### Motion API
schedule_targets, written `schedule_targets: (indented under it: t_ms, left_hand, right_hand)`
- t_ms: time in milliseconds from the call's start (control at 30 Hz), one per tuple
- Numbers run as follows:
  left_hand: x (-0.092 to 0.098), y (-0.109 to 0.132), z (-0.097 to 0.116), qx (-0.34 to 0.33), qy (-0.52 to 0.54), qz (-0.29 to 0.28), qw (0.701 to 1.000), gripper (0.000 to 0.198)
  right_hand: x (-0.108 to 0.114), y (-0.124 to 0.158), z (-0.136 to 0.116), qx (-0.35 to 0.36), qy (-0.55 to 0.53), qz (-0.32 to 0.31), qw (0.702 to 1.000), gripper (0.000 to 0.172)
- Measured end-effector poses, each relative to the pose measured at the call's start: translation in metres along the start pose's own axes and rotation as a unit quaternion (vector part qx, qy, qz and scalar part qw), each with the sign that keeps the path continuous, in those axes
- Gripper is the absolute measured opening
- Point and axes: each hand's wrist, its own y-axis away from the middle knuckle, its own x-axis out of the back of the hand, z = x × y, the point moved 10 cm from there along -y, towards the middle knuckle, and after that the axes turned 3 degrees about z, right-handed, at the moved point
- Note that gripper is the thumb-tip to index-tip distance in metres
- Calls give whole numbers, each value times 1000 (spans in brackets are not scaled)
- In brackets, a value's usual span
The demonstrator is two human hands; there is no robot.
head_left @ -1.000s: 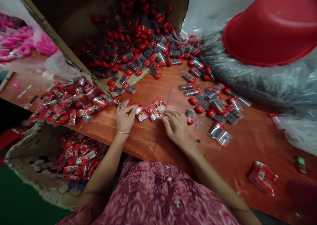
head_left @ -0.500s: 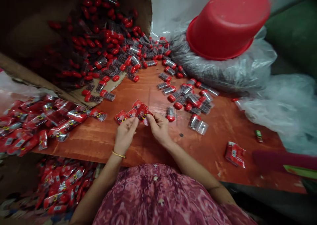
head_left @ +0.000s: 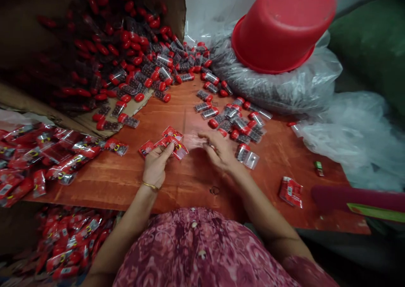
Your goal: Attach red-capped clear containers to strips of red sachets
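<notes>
My left hand point(head_left: 155, 165) is closed, thumb on top, on a small red printed packet point(head_left: 180, 149) with a clear lower part. More red packets point(head_left: 172, 132) lie on the table just beyond and beside its fingers. My right hand point(head_left: 221, 152) is off the packet, held to the right with its fingers apart and curved over the table. Nothing shows in it, though its palm side is hidden. Just beyond it lies a loose group of small clear containers with red caps point(head_left: 242, 124), filled with dark pieces. One clear-ended container point(head_left: 243, 153) lies beside its wrist.
An open cardboard box point(head_left: 28, 103) spills many capped containers point(head_left: 136, 80) at back left. Filled red packets point(head_left: 68, 146) pile at left, more below the table edge. A red tub point(head_left: 284, 30) sits upside down on a plastic bag point(head_left: 262, 93). Red packets point(head_left: 291, 192) lie at right.
My right hand has let go of the packet and moved right, over where a single capped container lay. My left hand keeps the packet. The whole view has shifted slightly.
</notes>
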Motion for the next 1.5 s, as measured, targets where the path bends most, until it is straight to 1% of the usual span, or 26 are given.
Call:
schedule_targets:
  t_ms: [33, 67, 133, 200, 233, 267, 333, 400, 433, 467, 500, 567, 667, 733, 800, 900, 1033, 1100, 1167, 1267, 1333, 1400, 1500]
  left_hand:
    - [-1, -1, -2, 12, 4, -5, 1000, 40]
    - [-2, -2, -5, 31, 7, -10, 999, 38]
    - [-3, -3, -16, 76, 12, -19, 997, 33]
    - [-5, -2, -25, 110, 17, -26, 993, 28]
    - [-6, -2, -27, 120, 18, -29, 992, 25]
    - [-7, -2, -29, 124, 20, -32, 992, 24]
    - [-9, -2, -29, 126, 25, -35, 991, 22]
    - [-9, -2, -29, 127, 31, -33, 991, 22]
    - [-10, -1, -28, 126, 34, -32, 991, 23]
    - [-10, -1, -28, 123, 35, -31, 991, 24]
    - [-11, 0, -27, 120, 35, -31, 992, 26]
    - [-14, 1, -26, 110, 32, -37, 993, 30]
    - [-21, 6, -23, 86, 23, -59, 994, 34]
    - [-25, 8, -20, 64, 11, -80, 995, 35]
    - [-28, 10, -15, 36, -9, -100, 994, 34]
    - [-31, 11, -9, 4, -38, -122, 992, 32]
    - [-37, 14, -10, 10, -25, -141, 990, 32]
    - [-40, 15, -11, 3, -10, -140, 990, 32]
    - [-41, 15, -12, -12, -1, -126, 992, 34]
    - [-39, 13, -15, -24, 22, -95, 995, 37]
    - [-39, 12, -19, -16, 42, -85, 995, 38]
    - [-41, 13, -23, -4, 51, -86, 995, 37]
    - [-44, 13, -28, 7, 50, -90, 995, 34]
  right_hand:
    - [4, -3, 5, 37, 74, -53, 995, 35]
    - [6, -5, 12, 63, 137, -100, 984, 38]
    - [6, -5, 29, 90, 220, -176, 955, 39]
    - [2, 0, 38, 103, 249, -217, 938, 36]
    - [-1, 3, 39, 105, 248, -222, 937, 34]
    - [-2, 7, 38, 99, 239, -213, 942, 30]
    - [1, 16, 34, 69, 196, -168, 964, 23]
    - [8, 28, 28, 11, 107, -109, 988, 20]
    - [11, 35, 25, -25, 46, -87, 995, 20]
    - [12, 43, 22, -64, -21, -74, 995, 23]
    - [10, 50, 18, -103, -89, -70, 988, 26]
    - [2, 60, 9, -171, -206, -76, 961, 31]
    - [-14, 64, -4, -235, -304, -101, 918, 32]
    - [-23, 61, -8, -255, -327, -124, 901, 30]
    - [-29, 57, -9, -266, -337, -137, 893, 28]
    - [-30, 55, -3, -282, -344, -119, 888, 27]
    - [-31, 54, 3, -292, -345, -89, 887, 27]
    - [-34, 54, 3, -293, -346, -88, 887, 27]
    - [-39, 53, 2, -287, -352, -84, 887, 29]
    - [-45, 52, 6, -284, -375, -40, 881, 33]
    - [-50, 54, 11, -294, -392, -7, 872, 35]
    - [-55, 55, 13, -305, -396, 9, 866, 36]
    - [-59, 53, 13, -309, -379, 18, 872, 37]
